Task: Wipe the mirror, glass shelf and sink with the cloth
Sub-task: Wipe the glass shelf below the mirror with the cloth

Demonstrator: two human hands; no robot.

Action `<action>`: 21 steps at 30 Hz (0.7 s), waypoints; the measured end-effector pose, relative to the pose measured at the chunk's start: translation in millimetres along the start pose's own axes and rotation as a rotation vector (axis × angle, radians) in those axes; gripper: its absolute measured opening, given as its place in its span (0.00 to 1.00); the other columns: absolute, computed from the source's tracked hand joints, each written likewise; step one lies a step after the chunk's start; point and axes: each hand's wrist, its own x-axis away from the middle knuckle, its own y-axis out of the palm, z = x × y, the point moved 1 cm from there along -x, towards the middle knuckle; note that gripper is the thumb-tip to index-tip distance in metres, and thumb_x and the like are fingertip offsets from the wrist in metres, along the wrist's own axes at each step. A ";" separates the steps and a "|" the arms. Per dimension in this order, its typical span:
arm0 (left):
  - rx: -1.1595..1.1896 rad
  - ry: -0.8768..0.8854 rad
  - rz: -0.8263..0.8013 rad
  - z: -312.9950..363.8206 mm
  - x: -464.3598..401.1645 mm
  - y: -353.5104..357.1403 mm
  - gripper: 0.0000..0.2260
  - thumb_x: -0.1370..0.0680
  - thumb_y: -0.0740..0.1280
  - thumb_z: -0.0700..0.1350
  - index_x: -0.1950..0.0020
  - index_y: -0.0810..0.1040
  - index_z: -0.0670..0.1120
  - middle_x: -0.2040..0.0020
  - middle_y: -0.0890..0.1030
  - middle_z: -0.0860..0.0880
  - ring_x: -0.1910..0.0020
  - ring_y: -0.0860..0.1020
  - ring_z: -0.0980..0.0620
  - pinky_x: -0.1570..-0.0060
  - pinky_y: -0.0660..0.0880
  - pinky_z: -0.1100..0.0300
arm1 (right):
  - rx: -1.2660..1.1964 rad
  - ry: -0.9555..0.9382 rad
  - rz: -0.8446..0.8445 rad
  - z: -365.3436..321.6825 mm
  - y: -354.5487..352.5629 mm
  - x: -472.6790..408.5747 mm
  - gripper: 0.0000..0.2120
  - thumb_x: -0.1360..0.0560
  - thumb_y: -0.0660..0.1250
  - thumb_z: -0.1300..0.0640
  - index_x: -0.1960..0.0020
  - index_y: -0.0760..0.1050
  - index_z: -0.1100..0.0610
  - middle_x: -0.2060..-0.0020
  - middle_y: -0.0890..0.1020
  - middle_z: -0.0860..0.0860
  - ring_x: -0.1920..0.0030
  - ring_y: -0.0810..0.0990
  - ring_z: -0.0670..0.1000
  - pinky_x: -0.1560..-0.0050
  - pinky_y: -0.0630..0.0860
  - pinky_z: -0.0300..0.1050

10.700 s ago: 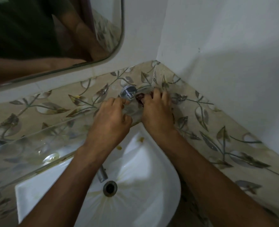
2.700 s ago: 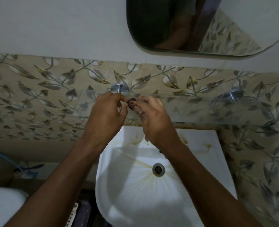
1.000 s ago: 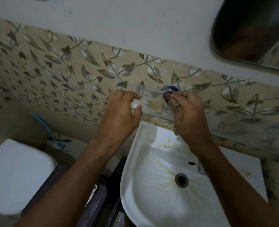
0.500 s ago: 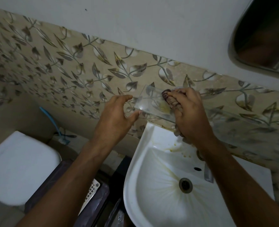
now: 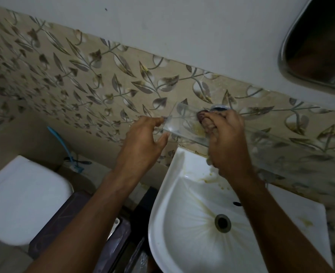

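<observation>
above sink point(image 5: 162, 223), beside toilet point(image 5: 24, 198), right grip point(image 5: 227, 142) clutches cloth point(image 5: 204, 120) on glass shelf point(image 5: 182, 123); left grip point(image 5: 143, 140) pinches shelf end.

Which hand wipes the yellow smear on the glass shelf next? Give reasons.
Right. The right hand grips the cloth beside the yellow smear on the glass shelf; the left hand only pinches the shelf's end.

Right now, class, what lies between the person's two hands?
In the head view, the smeared end of the glass shelf lies between the left hand and the right hand.
</observation>
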 end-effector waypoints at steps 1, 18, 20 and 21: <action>-0.004 0.001 -0.001 0.2 -0.2 0.0 0.19 0.22 0.70 0.50 0.32 0.76 0.49 0.39 0.77 0.52 0.43 0.75 0.56 0.45 0.75 0.58 | 0.019 -0.025 -0.020 -5.8 5.9 -3.9 0.18 0.24 0.64 0.68 0.35 0.77 0.60 0.43 0.75 0.58 0.40 0.71 0.57 0.37 0.74 0.56; -0.003 -0.041 0.000 2.9 0.1 2.8 0.17 0.22 0.69 0.50 0.35 0.78 0.48 0.45 0.79 0.53 0.50 0.74 0.58 0.51 0.69 0.64 | 0.018 -0.041 -0.055 -9.8 8.5 -5.8 0.18 0.22 0.63 0.66 0.33 0.76 0.58 0.41 0.74 0.57 0.39 0.69 0.56 0.39 0.74 0.54; 0.005 -0.041 -0.002 5.2 -0.5 2.8 0.16 0.22 0.69 0.50 0.36 0.79 0.48 0.47 0.78 0.54 0.52 0.74 0.59 0.53 0.71 0.63 | -0.002 -0.016 -0.147 -22.3 18.8 -19.9 0.24 0.25 0.66 0.69 0.30 0.74 0.58 0.38 0.74 0.56 0.36 0.67 0.56 0.33 0.70 0.53; 0.005 -0.041 -0.002 5.5 -1.0 2.6 0.16 0.22 0.69 0.50 0.36 0.80 0.48 0.48 0.78 0.54 0.52 0.74 0.59 0.54 0.71 0.64 | -0.018 -0.004 -0.182 -23.7 22.1 -24.8 0.25 0.26 0.66 0.69 0.30 0.74 0.58 0.37 0.74 0.56 0.35 0.67 0.56 0.32 0.69 0.53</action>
